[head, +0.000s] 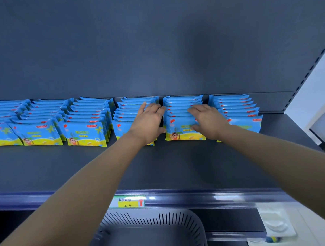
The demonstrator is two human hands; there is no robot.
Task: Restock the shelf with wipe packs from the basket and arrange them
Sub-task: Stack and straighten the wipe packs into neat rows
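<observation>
Pretty plain here tbh: 2 bare forearms, left arm (85,183) and right arm (282,154), uncovered the whole way up to a bare left hand (148,121) and bare right hand (207,118).

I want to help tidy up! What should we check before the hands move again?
1. Basket emptied: ok, no packs in the part shown.
2. Left hand and right hand on neighbouring rows: ok.
3. Right hand's grip: cannot tell.
4. Leftmost rows straight: not ok, they slant and crowd together.
5. Rightmost row neat: ok.
6. Price tag in place: ok.
</observation>
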